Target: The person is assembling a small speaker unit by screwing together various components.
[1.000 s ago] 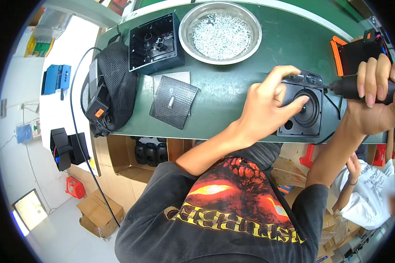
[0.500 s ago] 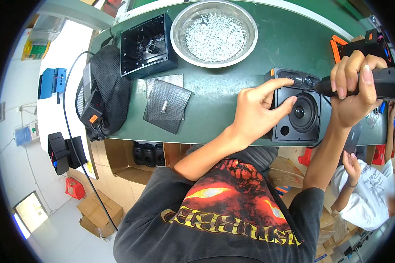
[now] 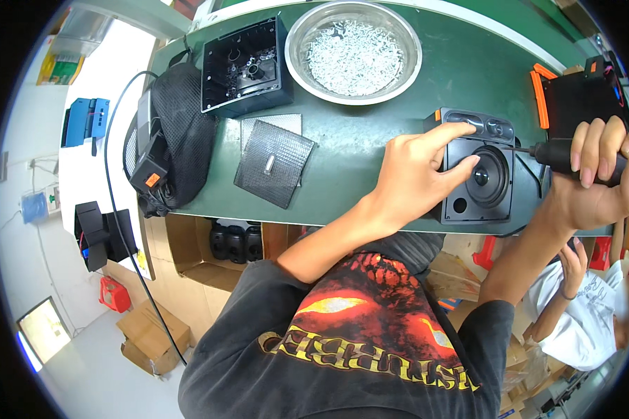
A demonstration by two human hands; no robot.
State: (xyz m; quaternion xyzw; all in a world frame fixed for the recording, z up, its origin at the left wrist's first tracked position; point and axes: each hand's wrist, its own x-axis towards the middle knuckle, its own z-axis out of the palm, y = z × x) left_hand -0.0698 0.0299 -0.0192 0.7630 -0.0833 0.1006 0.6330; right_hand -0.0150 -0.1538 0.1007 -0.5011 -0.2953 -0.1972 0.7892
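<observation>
A black speaker (image 3: 461, 171) lies face up near the table's front edge, with a round cone (image 3: 483, 174) and a smaller panel along its far end. My left hand (image 3: 416, 171) grips it from the left, thumb and forefinger reaching over its front and the other fingers curled at its side. In my right hand (image 3: 597, 171) is a black electric screwdriver (image 3: 555, 153), held level. Its thin bit points left and lies over the speaker's front, between the cone and the far panel; whether the tip touches is hard to tell.
A metal bowl of small screws (image 3: 353, 59) stands at the back, beside an open black speaker housing (image 3: 241, 77). Two mesh grilles (image 3: 276, 164) lie left of the speaker. A black mesh bag (image 3: 182, 133) sits at the table's left end. Another person (image 3: 573, 314) is at right.
My right hand has drawn the screwdriver to the right and a little nearer, and its bit now shows. My left hand stays on the speaker. The whole view has shifted slightly.
</observation>
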